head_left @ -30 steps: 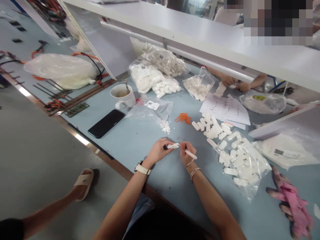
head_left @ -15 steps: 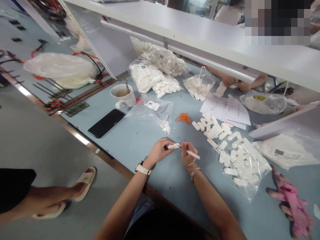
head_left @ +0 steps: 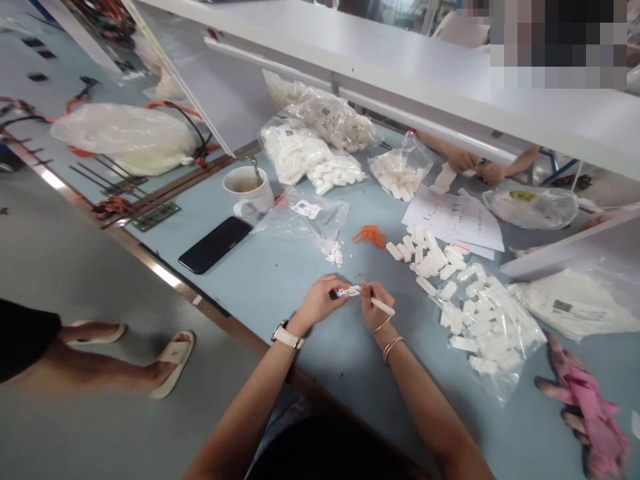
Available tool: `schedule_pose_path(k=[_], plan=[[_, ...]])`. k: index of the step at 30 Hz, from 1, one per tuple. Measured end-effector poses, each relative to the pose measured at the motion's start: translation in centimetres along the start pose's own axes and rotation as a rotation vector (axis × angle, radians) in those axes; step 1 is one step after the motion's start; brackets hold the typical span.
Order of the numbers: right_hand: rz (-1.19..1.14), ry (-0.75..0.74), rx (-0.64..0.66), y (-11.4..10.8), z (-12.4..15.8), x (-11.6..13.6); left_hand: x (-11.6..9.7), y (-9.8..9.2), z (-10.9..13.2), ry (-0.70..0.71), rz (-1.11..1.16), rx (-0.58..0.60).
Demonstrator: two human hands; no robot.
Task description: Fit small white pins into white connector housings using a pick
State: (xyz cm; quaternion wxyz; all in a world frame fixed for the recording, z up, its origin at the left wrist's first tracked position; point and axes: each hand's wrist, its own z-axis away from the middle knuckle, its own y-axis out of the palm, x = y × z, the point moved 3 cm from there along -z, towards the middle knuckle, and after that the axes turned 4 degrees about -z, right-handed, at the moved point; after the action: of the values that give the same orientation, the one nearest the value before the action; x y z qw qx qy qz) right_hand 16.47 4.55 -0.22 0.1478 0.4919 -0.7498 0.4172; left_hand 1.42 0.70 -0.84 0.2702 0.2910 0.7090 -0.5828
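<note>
My left hand (head_left: pixel 320 300) pinches a small white connector housing (head_left: pixel 349 291) with a row of dark holes along it. Closed around a slim white pen-like tool (head_left: pixel 383 306), my right hand (head_left: pixel 376 303) sits just right of the housing. The tool's dark, thin tip is at or very near the housing's right end; contact is too small to make out. Beyond my hands lies a little heap of tiny white pieces (head_left: pixel 335 254) at the mouth of a clear plastic bag (head_left: pixel 305 217). Orange clip-like parts (head_left: pixel 369 236) are to the right of that heap.
White housings (head_left: pixel 425 257) spill from an open bag (head_left: pixel 493 333) on the right, beside pink gloves (head_left: pixel 590 400). A phone (head_left: pixel 216 245) and a mug (head_left: pixel 249 189) stand left. Papers (head_left: pixel 453 217) lie farther back; a low shelf (head_left: pixel 390 57) crosses above. A co-worker's hands (head_left: pixel 475 167) are behind.
The pen-like tool's handle has shifted slightly in my right hand, while my left hand stays put. At the left, the passer-by's rear foot has moved.
</note>
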Motion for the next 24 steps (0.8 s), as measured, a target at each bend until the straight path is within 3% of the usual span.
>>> schedule_pose_path(k=[5, 13, 24], plan=[[0.005, -0.037, 0.005, 0.18, 0.23, 0.14, 0.02, 0.0, -0.03, -0.009, -0.001, 0.004], [-0.144, 0.167, -0.03, -0.35, 0.98, -0.61, -0.14, 0.0, 0.03, -0.045, 0.002, 0.005], [-0.128, 0.135, -0.012, -0.33, 0.64, -0.16, -0.26, -0.12, 0.04, -0.035, 0.005, 0.01]])
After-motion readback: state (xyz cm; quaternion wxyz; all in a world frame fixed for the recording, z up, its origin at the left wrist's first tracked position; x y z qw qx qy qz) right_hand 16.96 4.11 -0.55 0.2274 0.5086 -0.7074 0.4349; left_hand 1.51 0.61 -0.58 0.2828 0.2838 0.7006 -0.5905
